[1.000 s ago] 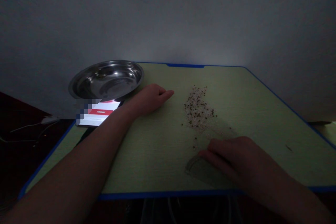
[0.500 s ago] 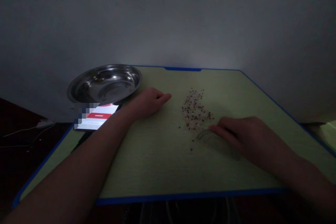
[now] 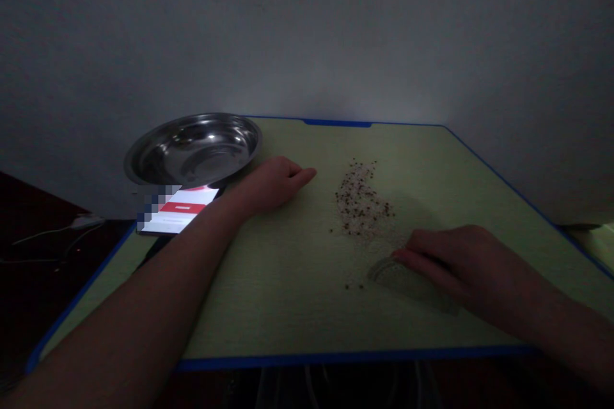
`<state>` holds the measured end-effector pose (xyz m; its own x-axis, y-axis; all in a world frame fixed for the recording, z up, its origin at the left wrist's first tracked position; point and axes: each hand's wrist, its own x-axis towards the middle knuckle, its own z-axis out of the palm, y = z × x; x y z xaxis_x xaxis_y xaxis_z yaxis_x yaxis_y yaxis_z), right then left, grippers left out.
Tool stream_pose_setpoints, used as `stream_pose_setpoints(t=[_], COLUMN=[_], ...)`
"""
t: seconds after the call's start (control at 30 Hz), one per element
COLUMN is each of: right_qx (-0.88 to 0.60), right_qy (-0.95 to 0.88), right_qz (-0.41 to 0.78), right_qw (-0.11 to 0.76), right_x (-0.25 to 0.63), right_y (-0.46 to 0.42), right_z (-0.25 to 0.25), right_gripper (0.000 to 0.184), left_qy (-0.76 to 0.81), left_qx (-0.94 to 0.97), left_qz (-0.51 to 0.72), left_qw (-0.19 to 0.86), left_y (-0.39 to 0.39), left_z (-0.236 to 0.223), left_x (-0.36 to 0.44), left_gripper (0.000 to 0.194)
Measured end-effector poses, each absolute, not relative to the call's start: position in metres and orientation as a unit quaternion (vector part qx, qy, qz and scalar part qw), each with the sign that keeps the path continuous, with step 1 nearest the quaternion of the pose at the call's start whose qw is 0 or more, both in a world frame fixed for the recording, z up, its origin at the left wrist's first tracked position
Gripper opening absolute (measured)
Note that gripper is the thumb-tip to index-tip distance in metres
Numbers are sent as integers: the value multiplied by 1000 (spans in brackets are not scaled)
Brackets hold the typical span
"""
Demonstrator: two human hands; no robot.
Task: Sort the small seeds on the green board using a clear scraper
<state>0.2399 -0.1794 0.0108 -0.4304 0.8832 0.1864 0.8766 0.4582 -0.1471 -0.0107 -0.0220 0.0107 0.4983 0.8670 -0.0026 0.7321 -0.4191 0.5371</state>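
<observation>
A patch of mixed pale grains and dark beans (image 3: 361,201) lies spread on the light green tabletop (image 3: 292,281). My right hand (image 3: 451,259) grips a clear, see-through bowl or cup (image 3: 400,278) by its edge. It is tilted low over the table, just in front of the patch, and its exact kind is hard to make out in the dim light. Two dark beans lie left of its rim. My left hand (image 3: 281,185) rests on the table left of the patch, fingers curled in and thumb pointing right, with nothing showing in it.
A wide steel basin (image 3: 194,148) stands at the back left. In front of it lies a lit phone (image 3: 180,211), partly behind my left forearm. The table has a blue edge (image 3: 355,358), and a grey wall (image 3: 307,38) rises behind. White cables (image 3: 86,222) run at far left.
My right hand and the clear vessel have moved toward me and slightly right. A few grains and beans now lie nearer the front. My left hand stays in place.
</observation>
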Motion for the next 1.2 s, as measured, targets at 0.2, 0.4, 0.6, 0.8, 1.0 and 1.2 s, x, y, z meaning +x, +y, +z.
stream_pose_setpoints(t=[0.2, 0.4, 0.6, 0.8, 1.0, 1.2], right_qx=[-515, -500, -532, -535, -503, -501], right_qy=[-848, -854, -838, -835, -855, -851], right_qz=[9, 47, -18, -38, 30, 40], right_qw=[126, 134, 119, 124, 120, 152], right_x=[233, 222, 235, 235, 230, 231], right_y=[-179, -190, -185, -174, -179, -189], right_z=[12, 9, 4, 5, 5, 4], right_gripper=[50, 51, 52, 49, 49, 47], left_qy=[484, 483, 480, 478, 482, 476], left_qx=[831, 832, 835, 837, 833, 836], left_qz=[138, 138, 137, 136, 139, 134], left_qw=[236, 236, 232, 228, 234, 237], left_y=[-19, -20, -20, -20, -20, -20], left_z=[7, 7, 7, 7, 6, 8], left_x=[-12, -11, -11, -12, -13, -13], left_gripper=[53, 52, 52, 53, 52, 52])
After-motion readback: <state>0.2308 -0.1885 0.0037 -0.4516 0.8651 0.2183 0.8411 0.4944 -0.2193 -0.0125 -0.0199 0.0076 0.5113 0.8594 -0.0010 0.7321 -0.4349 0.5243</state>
